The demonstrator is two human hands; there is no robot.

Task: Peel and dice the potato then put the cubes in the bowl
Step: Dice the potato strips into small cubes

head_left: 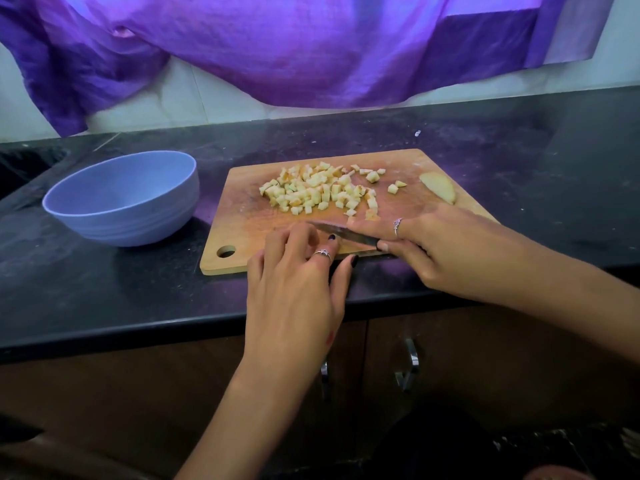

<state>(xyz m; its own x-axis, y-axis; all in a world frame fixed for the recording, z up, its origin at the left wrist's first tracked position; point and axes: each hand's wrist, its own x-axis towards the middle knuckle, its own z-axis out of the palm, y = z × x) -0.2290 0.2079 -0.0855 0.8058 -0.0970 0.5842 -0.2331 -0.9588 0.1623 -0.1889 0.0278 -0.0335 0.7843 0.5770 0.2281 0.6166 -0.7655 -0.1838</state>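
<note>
A pile of pale potato cubes (320, 188) lies in the middle of the wooden cutting board (249, 206). An uncut potato slice (438, 187) rests near the board's right edge. My right hand (436, 247) grips the handle of a knife (341, 233), whose blade points left, low over the board's near part. My left hand (298, 271) sits at the board's front edge with its fingers curled down beside the blade tip; whatever is under those fingers is hidden. The blue bowl (124, 199) stands to the left of the board with nothing visible inside.
The board and bowl sit on a black counter (104, 289) with a sink (20, 168) at the far left. A purple cloth (277, 46) hangs over the tiled wall behind. Brown cupboard doors with metal handles (410, 363) are below the counter edge.
</note>
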